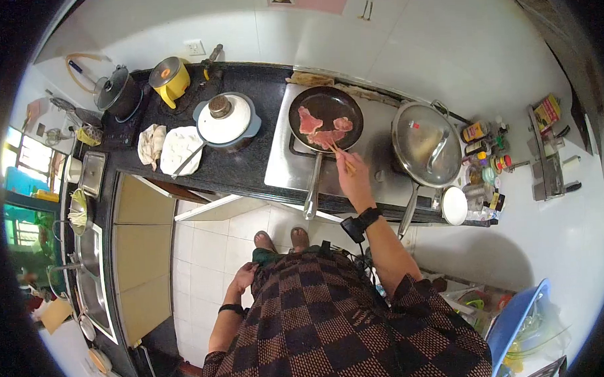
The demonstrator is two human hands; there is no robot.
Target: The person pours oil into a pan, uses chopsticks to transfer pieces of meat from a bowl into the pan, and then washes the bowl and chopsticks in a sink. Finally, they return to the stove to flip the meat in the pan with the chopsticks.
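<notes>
Blk speckled countertop, upper L of frame: crumpled beige cloth, bumpy white tray (?) beside it, yellow lidded jug behind, blue-grey pot w/ white lid to R. S/steel gas hob, upper mid to R: blk frying pan on L side, lg pan w/ metal lid on R.

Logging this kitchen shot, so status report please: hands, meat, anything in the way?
Right hand gripping chopsticks at the meat. Left hand low at the side, grip unclear. Meat: three pink pieces in the frying pan, nothing visibly blocking.
</notes>
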